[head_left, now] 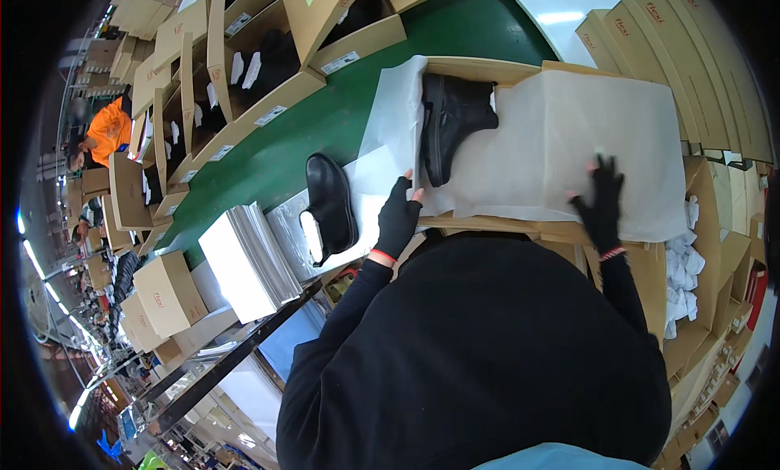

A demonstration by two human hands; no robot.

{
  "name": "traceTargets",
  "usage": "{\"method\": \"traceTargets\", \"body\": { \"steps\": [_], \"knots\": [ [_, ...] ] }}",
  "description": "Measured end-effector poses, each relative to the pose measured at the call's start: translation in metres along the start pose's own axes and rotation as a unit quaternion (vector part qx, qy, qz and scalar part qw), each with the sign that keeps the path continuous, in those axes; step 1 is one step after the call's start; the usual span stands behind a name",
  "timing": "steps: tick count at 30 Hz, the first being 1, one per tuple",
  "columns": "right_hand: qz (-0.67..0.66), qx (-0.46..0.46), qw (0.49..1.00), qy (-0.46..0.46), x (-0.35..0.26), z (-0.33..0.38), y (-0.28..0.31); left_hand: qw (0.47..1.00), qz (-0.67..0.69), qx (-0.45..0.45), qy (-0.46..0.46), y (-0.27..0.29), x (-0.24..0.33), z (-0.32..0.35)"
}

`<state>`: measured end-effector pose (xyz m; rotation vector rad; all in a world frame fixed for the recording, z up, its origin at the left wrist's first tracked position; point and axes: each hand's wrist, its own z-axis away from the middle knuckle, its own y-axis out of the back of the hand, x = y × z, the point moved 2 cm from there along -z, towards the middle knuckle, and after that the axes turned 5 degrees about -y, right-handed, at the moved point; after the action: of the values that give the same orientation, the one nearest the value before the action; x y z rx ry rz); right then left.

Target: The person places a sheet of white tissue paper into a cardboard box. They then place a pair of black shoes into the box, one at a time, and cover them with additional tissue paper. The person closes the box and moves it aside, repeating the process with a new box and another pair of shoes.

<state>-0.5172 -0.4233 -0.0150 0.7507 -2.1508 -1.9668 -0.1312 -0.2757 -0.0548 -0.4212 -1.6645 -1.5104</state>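
Observation:
A black ankle boot [455, 121] lies on its side on white tissue paper [561, 145], which lines an open cardboard shoebox [504, 224] in front of me. My left hand [397, 220], in a black fingerless glove, pinches the paper at the box's left edge, near the boot's sole. Over the right part of the paper, my right hand [603, 198] lies flat with its fingers spread, wearing a matching glove. Left of the box, a second black boot [327, 202] rests on white sheets, with white stuffing showing at its opening.
A thick stack of white paper [248, 263] stands left on the green table [479, 31]. Open boxes with black boots [268, 64] line its far left side. Closed boxes [658, 64] stack at the right, above a carton of crumpled white paper [682, 275]. A person in orange [110, 129] is farther left.

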Motion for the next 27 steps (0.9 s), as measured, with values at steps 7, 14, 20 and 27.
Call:
{"method": "traceTargets", "body": {
  "steps": [7, 14, 20, 27],
  "knots": [
    [0.071, 0.261, 0.890, -0.366, 0.328, 0.065, 0.127, 0.995, 0.002, 0.099, -0.027, 0.013, 0.028, -0.009],
    [0.158, -0.367, 0.850, -0.344, 0.479, 0.120, -0.017, 0.989, 0.003, 0.146, -0.024, -0.001, 0.098, -0.016],
    [0.154, -0.407, 0.846, -0.309, 0.477, 0.127, -0.052, 0.990, 0.004, 0.143, -0.018, -0.034, 0.132, 0.000],
    [0.160, -0.432, 0.846, -0.269, 0.460, 0.123, -0.050, 0.990, 0.036, 0.138, -0.018, -0.044, 0.140, 0.005]
  ]
}}
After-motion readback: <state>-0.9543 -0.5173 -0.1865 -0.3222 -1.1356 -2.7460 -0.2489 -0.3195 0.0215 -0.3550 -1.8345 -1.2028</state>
